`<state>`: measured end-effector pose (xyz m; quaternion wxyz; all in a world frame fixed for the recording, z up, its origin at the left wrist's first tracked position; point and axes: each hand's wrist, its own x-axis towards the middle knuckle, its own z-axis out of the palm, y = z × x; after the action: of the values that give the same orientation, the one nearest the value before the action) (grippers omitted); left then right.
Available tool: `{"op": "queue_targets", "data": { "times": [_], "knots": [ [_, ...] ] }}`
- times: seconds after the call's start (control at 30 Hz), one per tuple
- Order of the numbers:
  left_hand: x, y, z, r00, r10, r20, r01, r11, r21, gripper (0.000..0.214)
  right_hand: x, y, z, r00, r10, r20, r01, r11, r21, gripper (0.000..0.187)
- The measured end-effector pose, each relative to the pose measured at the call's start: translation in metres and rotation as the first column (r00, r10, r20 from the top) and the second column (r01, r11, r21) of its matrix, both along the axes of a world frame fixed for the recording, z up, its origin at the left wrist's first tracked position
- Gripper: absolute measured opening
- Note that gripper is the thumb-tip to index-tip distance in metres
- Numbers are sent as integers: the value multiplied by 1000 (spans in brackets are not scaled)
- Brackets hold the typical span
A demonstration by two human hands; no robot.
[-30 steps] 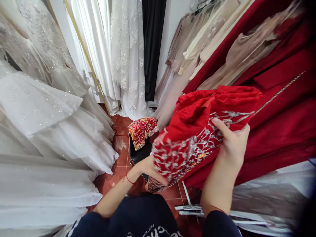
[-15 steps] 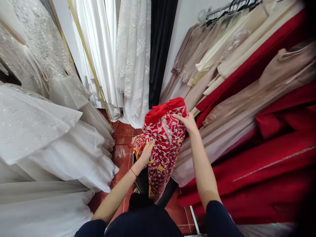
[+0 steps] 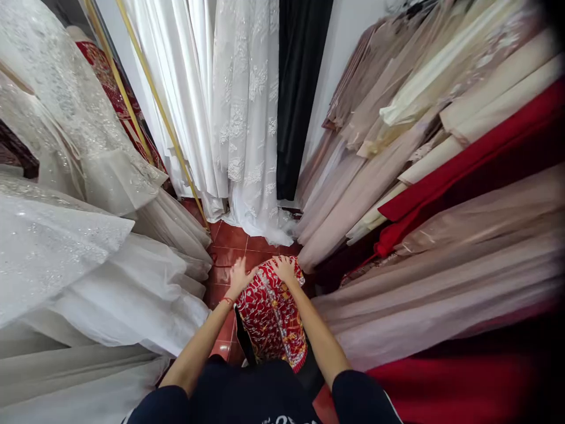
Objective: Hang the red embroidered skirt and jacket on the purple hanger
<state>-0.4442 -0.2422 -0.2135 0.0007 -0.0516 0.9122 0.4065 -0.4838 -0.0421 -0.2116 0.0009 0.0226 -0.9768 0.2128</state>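
Observation:
A red embroidered cloth (image 3: 269, 318) with silver and yellow patterning lies spread just before my body, over something dark that I cannot make out. My left hand (image 3: 239, 277) is at the cloth's far left edge, fingers apart, its thumb side close to the fabric. On the far right part of the cloth rests my right hand (image 3: 283, 269), with its fingers stretched flat over the top. Neither hand is wrapped round the cloth. A thin red string bracelet (image 3: 228, 301) circles my left wrist.
White beaded gowns (image 3: 97, 247) crowd the left side. Ahead hang white lace dresses (image 3: 251, 118) and a black garment (image 3: 302, 100), beside a gold pole (image 3: 161, 112). Beige and pink dresses (image 3: 397, 306) and a red one (image 3: 477, 147) fill the right. Red tiles (image 3: 232, 237) cover the floor.
The cloth, held up and gathered between both hands before, has come down and lies spread lower and nearer my body. Both hands have loosened from their grasp and opened. The view has shifted.

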Motion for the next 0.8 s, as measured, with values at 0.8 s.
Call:
{"op": "queue_targets", "data": {
  "times": [0.8],
  "knots": [
    [2, 26, -68, 985, -132, -108, 148, 976, 162, 79, -8, 3, -63, 989, -62, -132, 68, 997, 46, 42]
  ]
}}
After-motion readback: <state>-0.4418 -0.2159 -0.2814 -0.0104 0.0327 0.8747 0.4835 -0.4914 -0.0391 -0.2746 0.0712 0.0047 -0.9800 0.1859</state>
